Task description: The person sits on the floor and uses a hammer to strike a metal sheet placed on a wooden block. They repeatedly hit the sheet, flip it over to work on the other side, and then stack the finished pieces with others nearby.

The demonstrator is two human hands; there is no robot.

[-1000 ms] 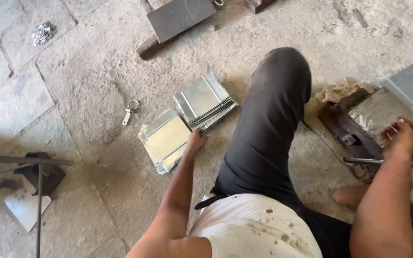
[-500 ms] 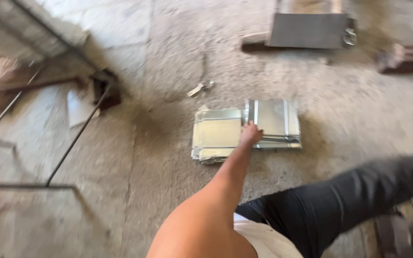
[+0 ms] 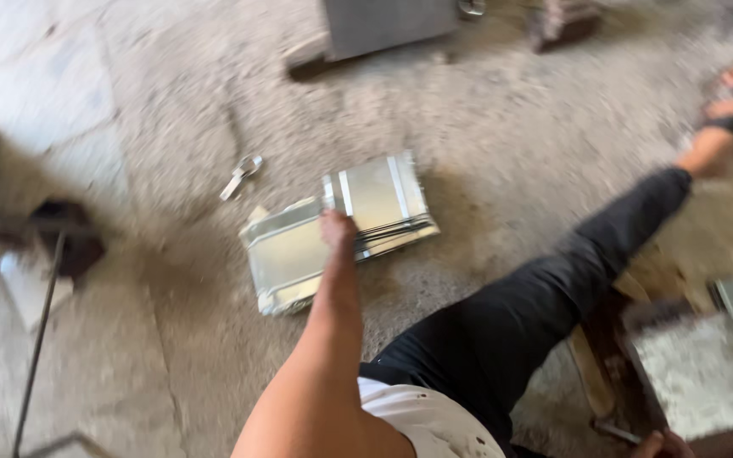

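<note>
Item 1: metal sheets (image 3: 337, 233), 2 overlapping stacks of thin, pale grey, shiny folded panels with raised ribs, lying flat on the concrete floor (image 3: 171, 110) at frame centre. The right stack sits partly over the left one; its layered edges show along the near side.

Left hand (image 3: 338, 227): arm stretched forward, hand resting on the sheets where the 2 stacks meet; fingers blurred, so whether they grasp or lie released cannot be told.

Right hand (image 3: 662, 444): only a sliver shows at the bottom right corner; state of fingers cannot be told.

Surroundings: bare floor lies open on all sides of the sheets. A key ring (image 3: 242, 174) lies just left of them, apart. A dark-trousered leg (image 3: 553, 297) stretches to the right. A metal box (image 3: 388, 24) stands at the top edge, well apart. A thin rod (image 3: 40, 331) runs along the left.
</note>
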